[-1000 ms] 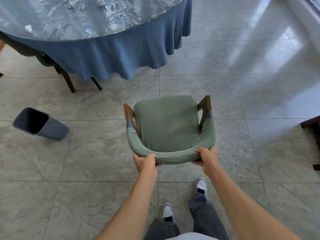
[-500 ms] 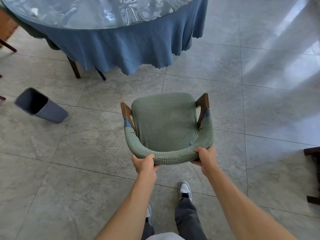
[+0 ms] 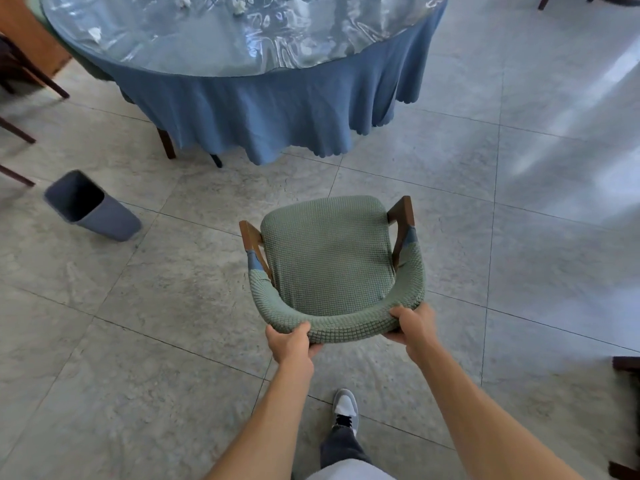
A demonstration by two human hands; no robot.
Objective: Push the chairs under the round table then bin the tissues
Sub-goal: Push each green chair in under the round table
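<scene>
A green-covered chair [image 3: 329, 258] with wooden arms stands on the tiled floor in front of me, its seat facing the round table [image 3: 277, 109]. My left hand [image 3: 290, 342] and my right hand [image 3: 412, 325] both grip the curved backrest. The table has a blue cloth under a clear plastic sheet and stands about one floor tile beyond the chair. Crumpled white tissues [image 3: 238, 6] lie on the tabletop, one more tissue [image 3: 95, 32] near its left edge. A grey bin [image 3: 90, 206] leans on the floor to the left.
Another chair [image 3: 145, 109] is tucked under the table's left side, mostly hidden by the cloth. Dark wooden chair legs [image 3: 20, 84] show at the far left, and a dark furniture piece [image 3: 627, 414] sits at the right edge. My foot [image 3: 344, 408] is behind the chair.
I have stepped forward with the chair held in both hands; the table now fills more of the view and its top with the tissues has come into sight.
</scene>
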